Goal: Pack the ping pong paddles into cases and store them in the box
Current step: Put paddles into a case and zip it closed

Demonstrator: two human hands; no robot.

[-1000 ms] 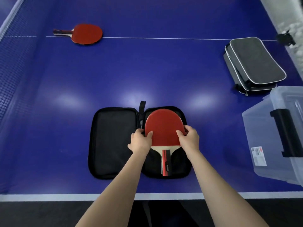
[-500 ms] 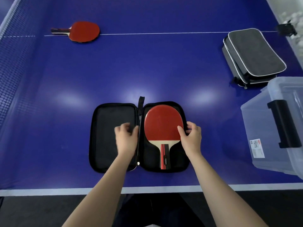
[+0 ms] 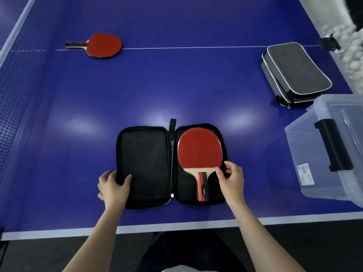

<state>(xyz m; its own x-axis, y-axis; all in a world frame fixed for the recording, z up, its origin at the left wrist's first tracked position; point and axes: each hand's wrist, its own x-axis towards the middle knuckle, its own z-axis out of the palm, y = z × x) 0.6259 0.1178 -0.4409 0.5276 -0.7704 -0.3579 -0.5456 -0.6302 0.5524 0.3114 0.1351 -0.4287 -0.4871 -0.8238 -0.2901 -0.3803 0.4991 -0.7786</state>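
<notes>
Spanning most of the frame, the blue table [image 3: 196, 85] carries all items; its net [image 3: 17, 95] runs along the left edge of the frame. A clear plastic box [image 3: 302, 154] with a black latch [image 3: 332, 144] stands at the right edge, mid-height. Two grey cases [image 3: 296, 69] lie stacked, zipped shut, in the upper right, just above the box. A black case [image 3: 145, 165] lies opened flat at lower centre, near the table's front edge. Its left half is bare lining. Its right half holds a red paddle [image 3: 199, 148], blade toward the top of the frame, handle toward the bottom. A second paddle [image 3: 104, 45] lies uncased in the upper left, on the white centre line, handle pointing left.

The left hand [image 3: 113, 188] grips the outer left rim of the black case: thumb on the lining, fingers wrapped around the outside. The right hand [image 3: 232, 180] sits at the case's right rim, thumb tip touching the blade's lower right shoulder, fingers loosely curved above the rim; whether they clamp anything cannot be told. White balls [image 3: 351, 54] are heaped beyond the table's upper right edge.
</notes>
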